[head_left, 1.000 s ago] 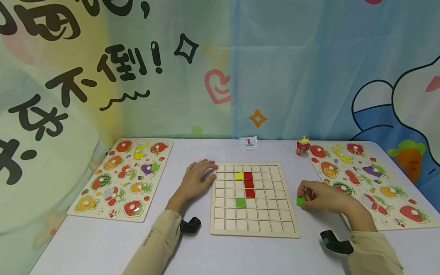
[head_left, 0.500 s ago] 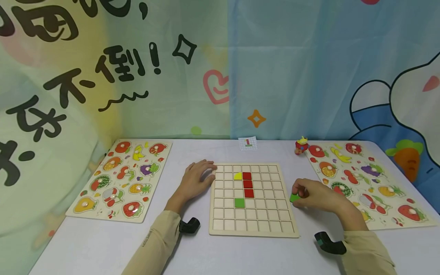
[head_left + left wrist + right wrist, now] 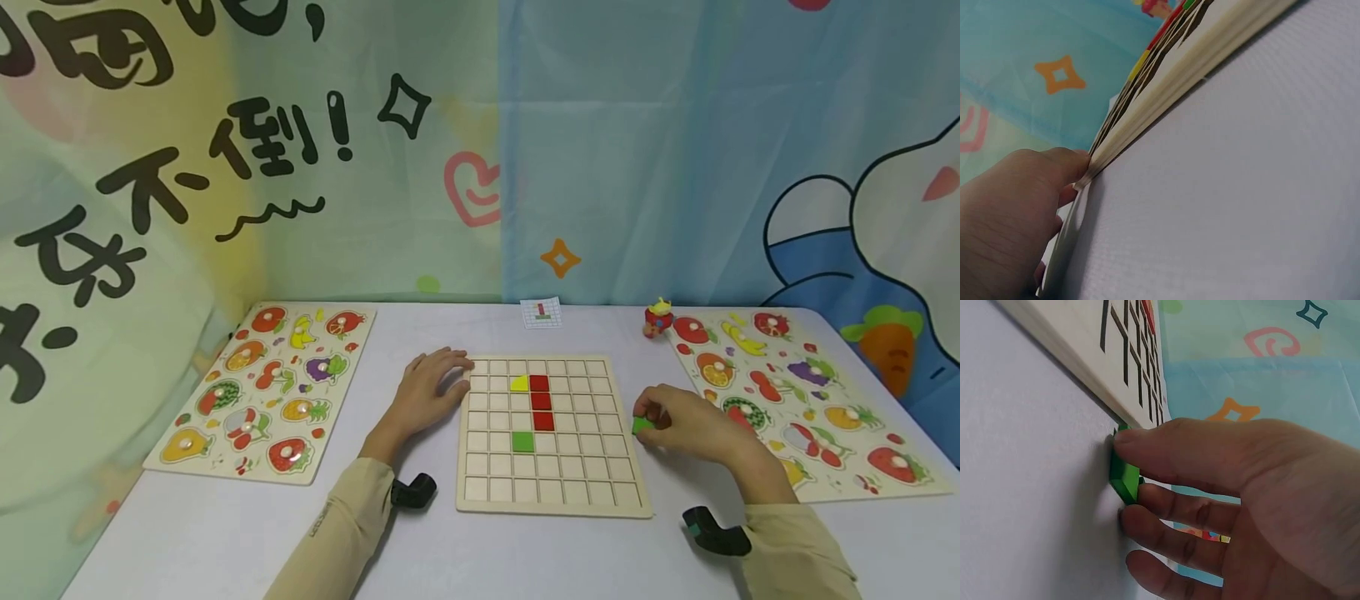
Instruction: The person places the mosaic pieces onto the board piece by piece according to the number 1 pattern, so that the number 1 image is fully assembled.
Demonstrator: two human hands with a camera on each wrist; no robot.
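Note:
A wooden grid board [image 3: 555,492] lies at the middle of the table. On it sit a yellow piece with a rounded or cut corner [image 3: 520,384], a column of three red square tiles [image 3: 541,402] and one green square tile [image 3: 522,442]. My left hand [image 3: 431,396] rests at the board's upper left corner, fingers touching its edge; in the left wrist view its thumb [image 3: 1069,164] lies against that corner. Just beyond the board's right edge, my right hand [image 3: 693,421] pinches another green tile [image 3: 1125,472] between thumb and fingers, low over the white tabletop.
Fruit puzzle boards lie on the left [image 3: 262,392] and right [image 3: 813,408]. A small pattern card [image 3: 542,313] lies behind the grid board, with a red and yellow toy figure [image 3: 657,318] to its right. A printed cloth [image 3: 390,192] hangs at the back.
My right hand has moved a little left toward the grid board with the green tile in its fingers, slowing in the last half second. The left hand stays at the corner.

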